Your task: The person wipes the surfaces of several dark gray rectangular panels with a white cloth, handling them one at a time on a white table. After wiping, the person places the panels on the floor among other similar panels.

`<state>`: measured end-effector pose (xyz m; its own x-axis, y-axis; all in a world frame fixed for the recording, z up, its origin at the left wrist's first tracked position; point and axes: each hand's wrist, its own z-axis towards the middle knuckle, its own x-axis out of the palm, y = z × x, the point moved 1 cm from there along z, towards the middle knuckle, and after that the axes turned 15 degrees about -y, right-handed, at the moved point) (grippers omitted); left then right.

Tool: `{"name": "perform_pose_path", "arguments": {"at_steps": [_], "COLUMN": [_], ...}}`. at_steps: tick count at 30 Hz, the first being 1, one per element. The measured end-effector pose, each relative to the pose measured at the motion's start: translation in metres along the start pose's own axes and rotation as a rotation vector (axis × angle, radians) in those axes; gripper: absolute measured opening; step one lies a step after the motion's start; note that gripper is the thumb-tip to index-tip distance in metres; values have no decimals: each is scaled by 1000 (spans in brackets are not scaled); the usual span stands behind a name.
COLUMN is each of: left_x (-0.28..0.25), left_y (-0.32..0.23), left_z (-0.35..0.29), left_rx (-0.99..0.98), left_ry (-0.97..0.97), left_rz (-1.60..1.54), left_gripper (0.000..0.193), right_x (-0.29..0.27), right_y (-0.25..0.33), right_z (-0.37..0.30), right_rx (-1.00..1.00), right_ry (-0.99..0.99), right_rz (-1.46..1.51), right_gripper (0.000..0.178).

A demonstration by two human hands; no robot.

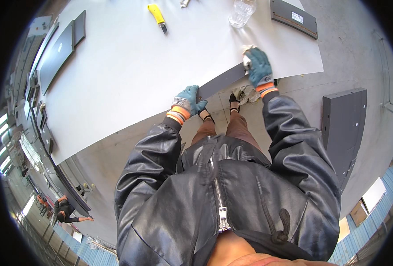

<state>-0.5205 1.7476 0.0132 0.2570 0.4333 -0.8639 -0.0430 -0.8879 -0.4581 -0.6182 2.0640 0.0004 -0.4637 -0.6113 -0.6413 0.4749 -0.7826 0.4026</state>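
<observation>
Gray strip (223, 81) btwn gloved hands (188, 100), wht tbl (139, 66), concrete flr (351, 57)

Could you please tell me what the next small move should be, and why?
Perhaps slide the pale cloth leftward along the grey board, since the left hand steadies one end while the right hand has the cloth at the other.

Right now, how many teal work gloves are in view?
2: one on the left hand, at the left end of the dark grey strip; one on the right hand, holding a pale cloth near the strip's right end. Others could be hidden.
</observation>
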Motion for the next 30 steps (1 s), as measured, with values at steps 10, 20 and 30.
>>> {"name": "perform_pose_path", "arguments": {"at_steps": [10,20,30], "left_x": [-3,-4,-10], "left_y": [0,-2,-11], "left_z": [3,12,17], "left_rx": [-68,-1,-57], "left_ry": [68,85,131], "left_rz": [44,72,50], "left_gripper": [71,72,72], "right_x": [-24,25,13], "right_y": [5,143,80], "right_z": [-12,-82,-41], "right_rx": [9,-192,44], "right_ry": [-85,379,42], "right_rz": [68,127,24], "right_gripper": [47,45,37]}}
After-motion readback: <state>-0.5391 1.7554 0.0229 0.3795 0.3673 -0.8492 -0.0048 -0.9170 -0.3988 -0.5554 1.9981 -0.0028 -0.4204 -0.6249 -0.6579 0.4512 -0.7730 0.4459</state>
